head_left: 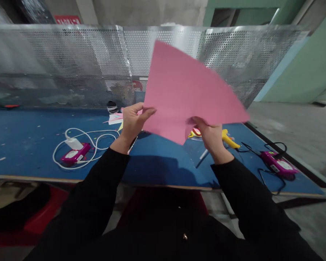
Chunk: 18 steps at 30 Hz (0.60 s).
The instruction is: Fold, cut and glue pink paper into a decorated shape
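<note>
Both hands hold up a large pink paper sheet (pixel 179 83) above the blue table. One long edge of it curves, and its lower edge has a bent or notched part near the middle. My left hand (pixel 133 121) pinches the sheet's left edge, thumb on the near face. My right hand (pixel 210 136) grips the lower edge, with its thumb against the paper and the other fingers mostly hidden. Just behind my right hand lies a yellow glue gun (pixel 229 139), partly covered. Beyond my left wrist are pink and white paper pieces (pixel 116 117).
On the blue table (pixel 157 174), a purple power strip (pixel 76 154) with a looped white cable (pixel 97 139) lies left. Another purple power strip (pixel 279 163) with black cords sits right. A dark-and-white yarn ball (pixel 112 107) stands near the perforated metal screen (pixel 92 61) at the back.
</note>
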Tool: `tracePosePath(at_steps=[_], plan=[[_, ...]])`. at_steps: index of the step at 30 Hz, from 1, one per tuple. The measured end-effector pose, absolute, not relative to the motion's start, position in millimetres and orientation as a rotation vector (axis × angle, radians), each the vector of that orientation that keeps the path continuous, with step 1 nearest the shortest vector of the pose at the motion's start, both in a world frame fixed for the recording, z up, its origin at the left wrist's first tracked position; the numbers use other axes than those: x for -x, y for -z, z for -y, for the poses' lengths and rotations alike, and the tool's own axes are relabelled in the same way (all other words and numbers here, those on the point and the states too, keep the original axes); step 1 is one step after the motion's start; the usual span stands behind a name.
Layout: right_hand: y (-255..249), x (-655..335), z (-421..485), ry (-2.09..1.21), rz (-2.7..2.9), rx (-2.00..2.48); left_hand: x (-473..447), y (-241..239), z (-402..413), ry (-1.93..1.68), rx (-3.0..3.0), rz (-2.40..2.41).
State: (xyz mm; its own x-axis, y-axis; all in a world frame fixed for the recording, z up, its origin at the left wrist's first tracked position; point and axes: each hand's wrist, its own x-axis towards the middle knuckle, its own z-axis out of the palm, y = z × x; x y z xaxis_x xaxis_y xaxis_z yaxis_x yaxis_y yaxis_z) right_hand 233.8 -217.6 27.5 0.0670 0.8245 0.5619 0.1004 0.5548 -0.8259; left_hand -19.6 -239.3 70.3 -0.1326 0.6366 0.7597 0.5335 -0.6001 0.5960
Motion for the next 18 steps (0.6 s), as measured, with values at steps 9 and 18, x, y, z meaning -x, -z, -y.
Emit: tracePosePath(at_steps=[9,18], plan=[[47.5,-262.8,293.6,-0.288,1.969,0.791,62.6,19.0,292.2,-1.324,-2.687,-1.247],[81.3,-270.4,326.2,-0.144,2.264,0.952,56.4,79.3,344.3,-0.968,-2.824,-1.165]])
